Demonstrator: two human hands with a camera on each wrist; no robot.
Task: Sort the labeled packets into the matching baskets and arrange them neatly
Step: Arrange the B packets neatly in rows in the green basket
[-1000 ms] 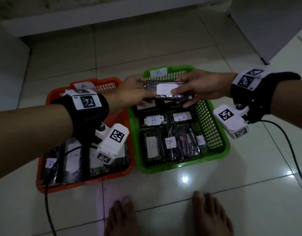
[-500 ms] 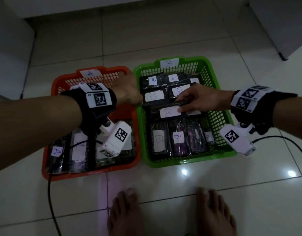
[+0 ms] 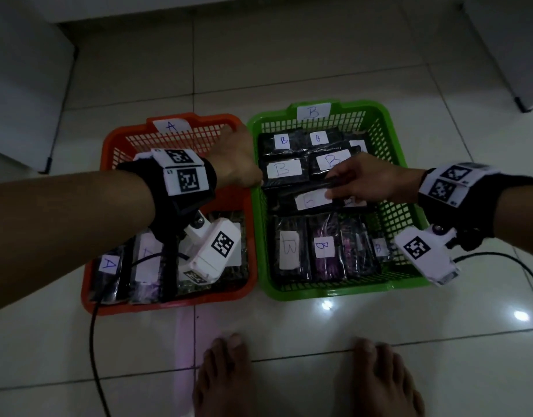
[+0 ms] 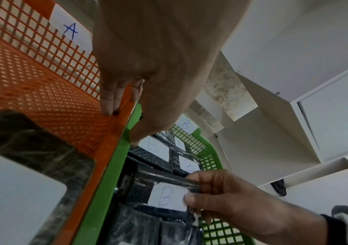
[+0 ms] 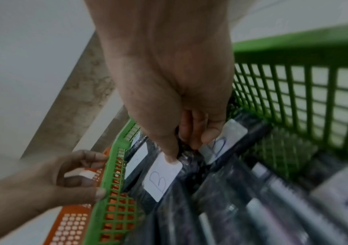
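Note:
An orange basket (image 3: 175,305) tagged A stands left of a green basket (image 3: 334,291) tagged B on the floor. Several dark packets with A labels (image 3: 109,263) lie in the orange basket's near half. B packets (image 3: 283,170) fill most of the green one. My right hand (image 3: 334,188) pinches a dark B packet (image 3: 310,201) by its right end, low over the green basket's middle row (image 5: 162,179). My left hand (image 3: 241,164) grips the two adjoining basket rims, fingers inside the orange wall (image 4: 110,102) and thumb on the green side.
Two bare feet (image 3: 226,377) stand on the white tiles just in front of the baskets. A black cable (image 3: 94,341) trails from the left wrist, another from the right. White cabinets (image 3: 21,94) flank the far left and far right.
The B packet came down from above the green basket into its middle row, held by my right hand alone. My left hand let go of it and moved to the basket rims.

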